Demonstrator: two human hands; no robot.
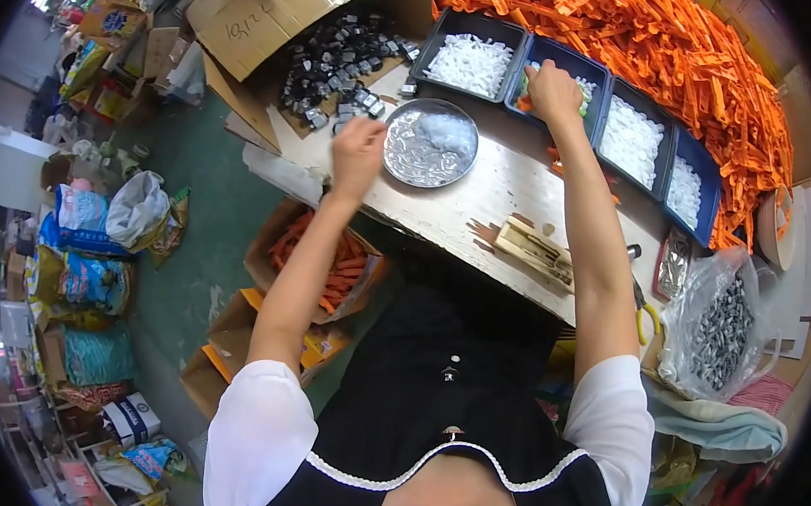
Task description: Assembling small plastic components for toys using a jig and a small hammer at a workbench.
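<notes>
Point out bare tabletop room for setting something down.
Bare tabletop shows between the metal dish and the wooden fixture, bordered beyond by the trays. Behind the trays it is crowded with piled orange parts; beyond and left of the dish, with dark metallic parts.

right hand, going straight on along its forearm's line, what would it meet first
The right hand would probably meet the far rim of the dark blue bin first, with the pile of orange pieces just behind; depth is unclear, so it might clear the rim.
</notes>
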